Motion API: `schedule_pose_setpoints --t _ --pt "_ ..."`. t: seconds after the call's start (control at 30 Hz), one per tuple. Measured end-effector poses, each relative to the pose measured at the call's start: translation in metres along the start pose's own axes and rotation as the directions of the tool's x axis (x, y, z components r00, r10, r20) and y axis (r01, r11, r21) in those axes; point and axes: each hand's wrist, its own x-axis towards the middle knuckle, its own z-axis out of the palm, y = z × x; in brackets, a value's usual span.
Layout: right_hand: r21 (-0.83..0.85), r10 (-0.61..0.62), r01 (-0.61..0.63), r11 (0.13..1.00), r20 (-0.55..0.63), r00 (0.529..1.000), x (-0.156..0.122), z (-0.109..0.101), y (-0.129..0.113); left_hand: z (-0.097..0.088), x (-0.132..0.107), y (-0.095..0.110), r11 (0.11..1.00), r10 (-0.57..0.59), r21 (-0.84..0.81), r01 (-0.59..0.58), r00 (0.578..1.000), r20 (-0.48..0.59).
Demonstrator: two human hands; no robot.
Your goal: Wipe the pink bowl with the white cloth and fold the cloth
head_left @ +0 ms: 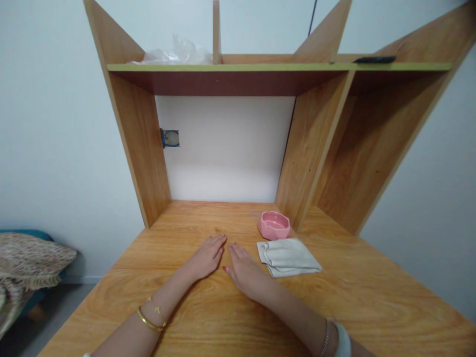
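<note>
My left hand (208, 256) lies flat on the wooden desk (208, 312), fingers stretched out and holding nothing. Close beside it, my right hand (243, 271) also rests flat with its fingers extended, a narrow gap between the two. To the right of my right hand is a folded, whitish cloth (290, 258), not touched by either hand. Just behind the cloth stands a pink, angular ashtray (274, 226) with notches in its rim; no contents can be made out.
A wooden shelf unit (230, 68) rises at the back of the desk, its upright panel (308, 153) near the ashtray. Clear plastic bags (176, 52) and a dark flat object (375, 59) lie on the upper shelf. An open wall socket box (171, 138) shows behind. A patterned blanket (31, 258) covers blue furniture at left.
</note>
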Motion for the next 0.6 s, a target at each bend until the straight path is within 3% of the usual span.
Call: schedule_pose_setpoints --t 0.17,0.37,0.6 --pt "0.025 0.011 -0.011 1.0 0.015 1.0 -0.004 0.005 0.003 0.005 0.003 -0.009 0.999 -0.003 -0.032 0.004 1.0 0.026" --pt "-0.005 -0.112 0.111 0.994 -0.045 0.993 -0.004 0.004 0.013 0.004 0.003 -0.006 1.0 -0.027 0.002 0.027 0.997 0.076" --pt "0.109 -0.112 0.103 0.989 0.08 0.99 -0.005 -0.003 0.017 -0.001 0.001 -0.001 0.999 -0.044 0.028 0.041 0.991 0.125"
